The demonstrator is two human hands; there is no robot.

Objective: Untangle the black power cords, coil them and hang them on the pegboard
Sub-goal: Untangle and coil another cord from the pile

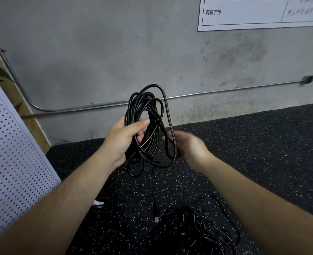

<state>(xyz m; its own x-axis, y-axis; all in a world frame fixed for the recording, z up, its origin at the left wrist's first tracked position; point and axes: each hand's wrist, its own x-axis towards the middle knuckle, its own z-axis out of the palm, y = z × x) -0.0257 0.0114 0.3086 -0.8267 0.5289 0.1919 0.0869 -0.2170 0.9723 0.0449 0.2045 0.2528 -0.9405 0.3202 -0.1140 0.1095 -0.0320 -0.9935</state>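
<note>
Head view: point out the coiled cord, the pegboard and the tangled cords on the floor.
coiled black power cord (pixel 149 133): head view, middle of the bunched loops.
white pegboard (pixel 14 144): head view, perforated face.
tangled black cords (pixel 194 230): head view, middle of the floor pile.

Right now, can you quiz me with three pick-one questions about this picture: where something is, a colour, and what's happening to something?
1. Where is the tangled pile of cords?
A) on a chair
B) on the floor
C) on a shelf

2. What colour is the pegboard?
A) red
B) green
C) white

3. The coiled cord is
A) gripped by the left hand
B) hanging from a hook
C) lying in a box

Answers:
1 B: the pile lies on the speckled floor.
2 C: the holed board is white.
3 A: the fingers curl round the coil.
</note>
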